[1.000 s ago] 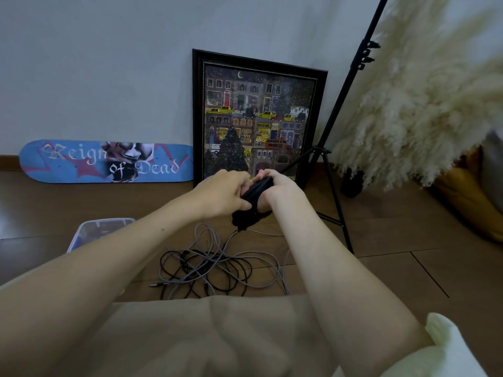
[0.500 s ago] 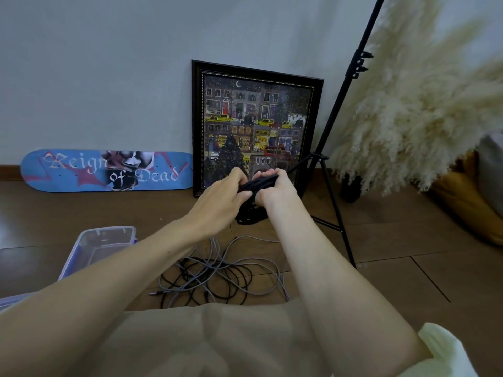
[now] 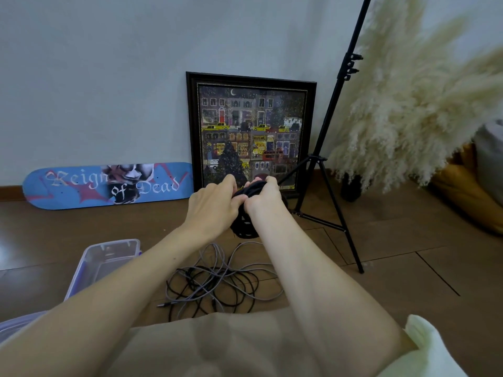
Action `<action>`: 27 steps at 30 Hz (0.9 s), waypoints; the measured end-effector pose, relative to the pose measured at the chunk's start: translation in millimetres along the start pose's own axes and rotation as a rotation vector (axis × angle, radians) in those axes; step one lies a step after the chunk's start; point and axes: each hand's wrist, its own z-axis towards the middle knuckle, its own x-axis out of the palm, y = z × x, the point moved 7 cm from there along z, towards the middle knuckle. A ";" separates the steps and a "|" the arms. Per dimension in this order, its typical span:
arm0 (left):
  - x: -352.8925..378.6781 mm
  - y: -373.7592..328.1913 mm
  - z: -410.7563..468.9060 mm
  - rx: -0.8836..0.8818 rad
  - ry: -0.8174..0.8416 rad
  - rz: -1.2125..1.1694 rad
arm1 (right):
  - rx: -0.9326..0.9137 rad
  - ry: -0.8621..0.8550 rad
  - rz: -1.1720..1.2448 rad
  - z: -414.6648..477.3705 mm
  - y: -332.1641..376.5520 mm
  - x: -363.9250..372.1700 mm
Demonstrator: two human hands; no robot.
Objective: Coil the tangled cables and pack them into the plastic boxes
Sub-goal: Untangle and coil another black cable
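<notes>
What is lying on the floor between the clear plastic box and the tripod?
A loose tangle of grey and black cables, shown in the head view.

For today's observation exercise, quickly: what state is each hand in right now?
Left hand: fingers curled round the coiled black cable, holding it.
Right hand: gripping the same coiled black cable.

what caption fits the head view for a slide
Left hand and right hand grip a black cable coil; tangled cables and a plastic box lie nearby.

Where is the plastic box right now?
Head view, lower left: the plastic box sits nearer than the skateboard, just left of the tangled cables.
</notes>
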 end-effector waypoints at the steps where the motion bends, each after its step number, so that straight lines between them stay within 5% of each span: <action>1: 1.0 1.2 0.4 -0.007 -0.004 0.011 | -0.021 -0.005 -0.011 -1.4 0.1 0.7; 11: -5.3 14.8 2.9 -0.084 0.078 -0.015 | -0.237 -0.065 -0.205 -20.7 -2.7 4.9; 18: -9.9 12.6 -9.5 -0.058 0.163 -0.146 | -0.535 0.051 -0.388 -34.9 2.2 25.4; 27: -15.6 12.2 -20.5 0.004 0.210 -0.349 | -0.548 0.051 -0.413 -36.3 -2.3 27.5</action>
